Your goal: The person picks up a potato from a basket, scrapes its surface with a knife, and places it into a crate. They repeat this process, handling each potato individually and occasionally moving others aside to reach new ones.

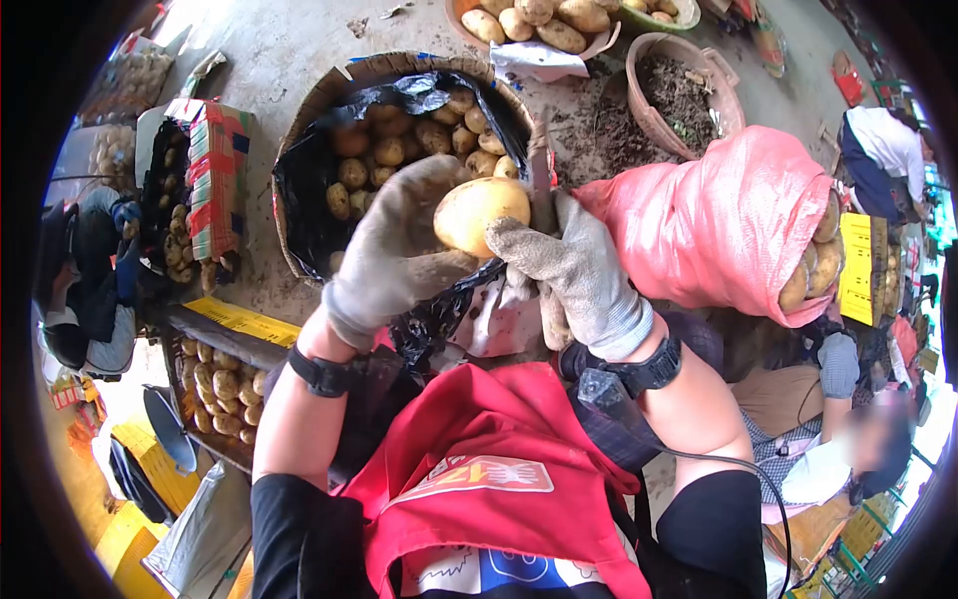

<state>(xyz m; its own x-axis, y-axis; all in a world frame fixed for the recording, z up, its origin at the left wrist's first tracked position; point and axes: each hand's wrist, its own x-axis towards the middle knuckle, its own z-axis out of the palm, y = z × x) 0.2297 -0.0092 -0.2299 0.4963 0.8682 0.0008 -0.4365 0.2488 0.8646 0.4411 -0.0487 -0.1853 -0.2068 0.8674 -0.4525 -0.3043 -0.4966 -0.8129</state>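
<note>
far left there's a person in dark clothes (100, 250), and next to them a red-and-green patterned box (222, 175) with potatoes showing along its open side. below that, a crate of potatoes (222, 389) sits under a yellow strip (244, 319).

moving right, there's a big round cardboard bin (321, 95) lined with black plastic (304, 195), with loads of potatoes in it. the left hand (394, 250) is over its near part, in a dirty grey glove, dark band on the wrist. it's curved in a wide c around the left end of a pale yellow potato (471, 215); can't tell if it's actually gripping. the potato is up in the air between both hands, in front of the bin.

below the hands, a red apron (499, 399) with a white logo covers the wearer's front. the right hand (574, 265), also gloved, black watch (649, 369) on the wrist, has the potato's right end held with its thumb pressed on the skin. something narrow and brownish stands up right by it, too unclear to name.

further right, a pink basin (733, 85) has dark soil in it, and a pink sack (718, 220) lies on its side with potatoes at its open end. past that: a yellow crate (858, 265) and a person in a white top (883, 145).
</note>
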